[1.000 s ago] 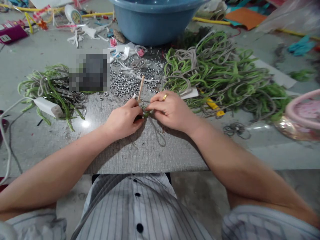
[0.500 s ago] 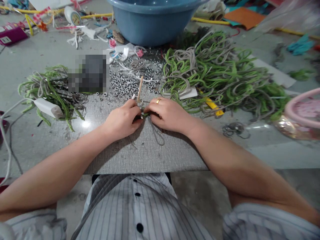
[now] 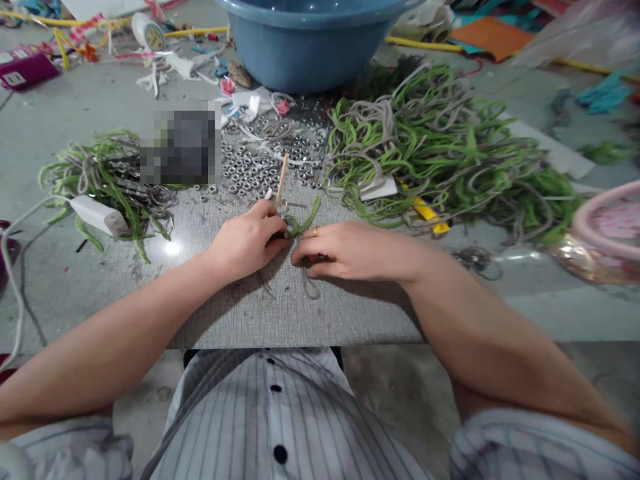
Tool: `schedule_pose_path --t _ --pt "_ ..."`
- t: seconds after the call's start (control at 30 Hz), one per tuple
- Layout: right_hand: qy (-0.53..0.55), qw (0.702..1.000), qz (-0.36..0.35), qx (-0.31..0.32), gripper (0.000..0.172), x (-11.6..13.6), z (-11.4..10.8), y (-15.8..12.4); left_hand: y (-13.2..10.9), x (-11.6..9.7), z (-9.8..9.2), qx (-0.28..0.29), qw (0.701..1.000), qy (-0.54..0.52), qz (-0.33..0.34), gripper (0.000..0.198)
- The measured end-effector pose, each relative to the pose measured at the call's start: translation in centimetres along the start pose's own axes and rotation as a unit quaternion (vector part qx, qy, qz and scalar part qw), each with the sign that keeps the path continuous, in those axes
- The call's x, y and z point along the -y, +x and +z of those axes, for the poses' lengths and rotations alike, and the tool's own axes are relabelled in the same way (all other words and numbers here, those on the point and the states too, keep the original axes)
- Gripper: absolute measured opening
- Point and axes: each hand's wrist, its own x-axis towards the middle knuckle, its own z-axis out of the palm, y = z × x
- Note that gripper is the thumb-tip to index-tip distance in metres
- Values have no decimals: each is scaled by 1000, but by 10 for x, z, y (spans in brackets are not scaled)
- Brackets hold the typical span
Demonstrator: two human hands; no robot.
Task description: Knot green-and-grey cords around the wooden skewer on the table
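My left hand (image 3: 253, 239) is closed, its thumb and fingers pinching a green cord (image 3: 306, 219) whose free end sticks up to the right. A small metal ring (image 3: 282, 207) and a thin wooden stick (image 3: 283, 177) show just beyond these fingertips. My right hand (image 3: 347, 250), with a gold ring on one finger, is a little apart to the right. Its fingers are curled over a thin grey cord, and the loop of that grey cord (image 3: 312, 289) comes out below them on the table. The exact grip is hidden under the fingers.
Loose metal nuts (image 3: 250, 170) lie scattered beyond my hands. A large pile of green and grey cords (image 3: 425, 140) is at the right, a smaller bundle (image 3: 95, 163) at the left beside a white charger (image 3: 99, 215). A blue basin (image 3: 315, 50) stands behind.
My right hand has come away from the left fingertips, slightly down and to the right. The green cord's end now shows upright between the hands. My left hand has stayed in place.
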Motion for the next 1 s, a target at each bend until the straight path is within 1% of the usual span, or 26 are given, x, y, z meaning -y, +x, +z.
schedule_pose_path --t 0.1,0.17,0.27,0.37,0.43,0.47,0.5,0.57,0.63,0.67,0.7,0.73,0.8,0.87,0.93,1.0 --pt "12 1000 -26 -6 13 4 4 4 0 0 0 -3 1000 -1 2 23" --pt "-1 999 -34 -21 8 6 8 6 0 0 -1 -6 1000 0 5 22" --pt "-37 998 -37 -46 10 8 12 6 -1 2 0 -17 1000 2 13 21" --pt "-61 996 -41 -55 13 7 14 5 -1 4 2 -32 999 2 26 19" --pt "-49 996 -45 -65 13 6 14 5 -1 4 1 -32 999 -4 25 19" --pt "-31 995 -50 -81 12 4 13 6 -1 4 1 -28 999 -8 20 19" --pt "-5 992 -55 -110 12 3 13 6 -1 4 0 -22 1000 -12 14 19" --pt "59 976 -59 -200 11 -1 13 8 0 3 -1 -14 1000 -16 3 18" --pt "105 947 -40 -301 12 -5 14 12 1 2 -1 -13 1000 -17 0 17" --pt "117 933 -22 -340 12 -7 16 15 1 2 -1 -14 1000 -17 -1 18" --pt "122 922 -2 -366 11 -8 18 18 1 2 -1 -15 1000 -18 -2 18" --pt "123 917 20 -379 10 -10 21 20 1 2 0 -17 1000 -19 -3 18" --pt "112 917 61 -377 9 -11 26 26 2 3 2 -21 1000 -22 -5 19" --pt "82 927 85 -356 8 -12 30 29 1 4 3 -28 999 -22 -1 20" --pt "47 940 92 -326 11 -12 32 30 1 5 3 -33 999 -23 8 20" --pt "23 952 84 -295 16 -12 31 28 1 6 3 -33 999 -28 13 20"
